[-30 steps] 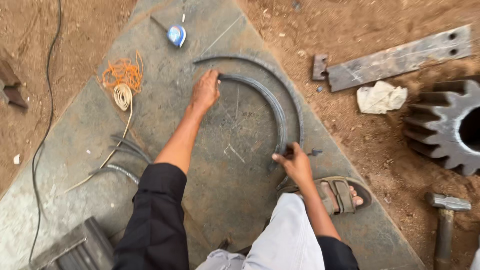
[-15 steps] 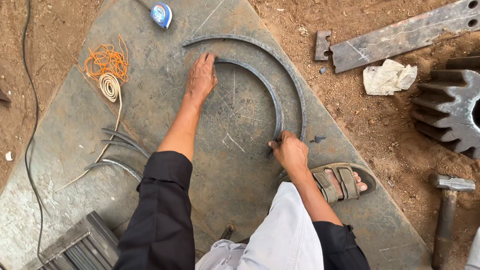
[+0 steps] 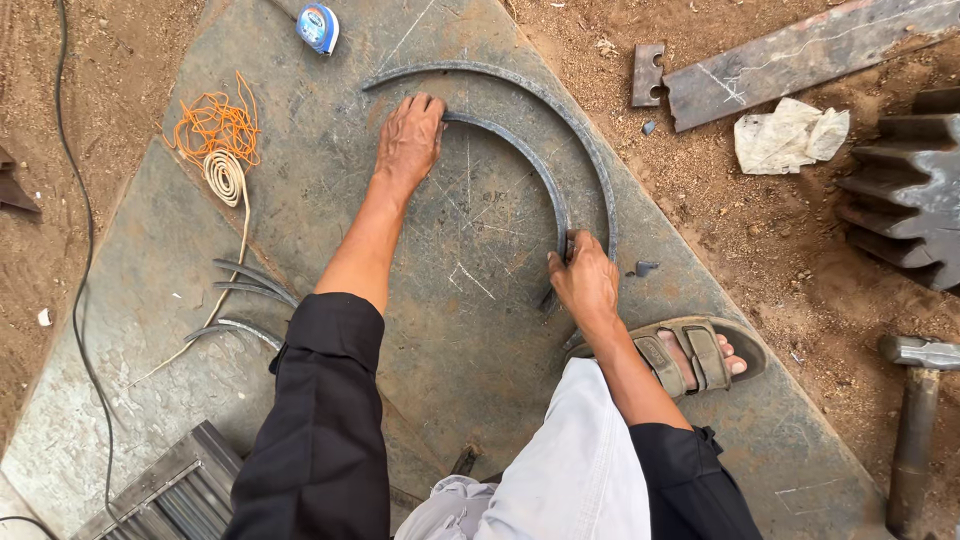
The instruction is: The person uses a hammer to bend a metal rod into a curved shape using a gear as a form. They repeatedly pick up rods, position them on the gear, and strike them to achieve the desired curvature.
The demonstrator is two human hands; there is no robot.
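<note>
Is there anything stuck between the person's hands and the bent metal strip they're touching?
Nothing visible. The left hand presses directly on one end of the inner curved grey metal strip, and the right hand grips its other end. The larger curved grey metal strip lies just outside it, not between.

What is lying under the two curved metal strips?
The inner curved strip and the outer curved strip lie on a scratched steel plate. The left hand covers the inner strip's end and the right hand its other end, so those ends are hidden.
</note>
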